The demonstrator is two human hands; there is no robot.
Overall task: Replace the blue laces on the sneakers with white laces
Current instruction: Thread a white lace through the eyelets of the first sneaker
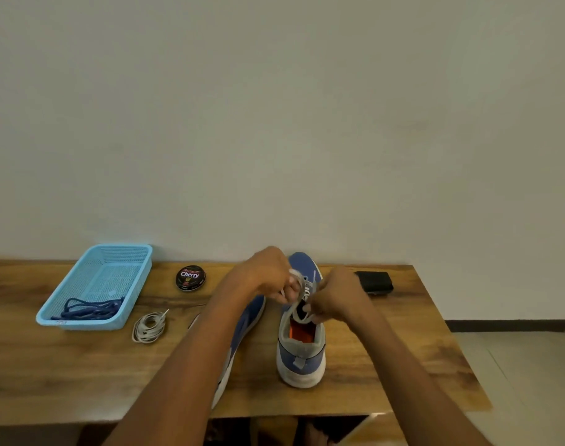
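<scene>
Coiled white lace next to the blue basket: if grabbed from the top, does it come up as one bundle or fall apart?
Probably floppy: the white lace lies in loose, uneven loops on the table. It likely unravels when lifted, since no tie or band is visible and one tip already sticks out. It looks thin and light, so a push should slide or deform it, not roll it.

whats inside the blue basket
A tangle of dark blue laces lies at the near end of the blue basket. The rest shows bare mesh floor; nothing there is covered.
</scene>
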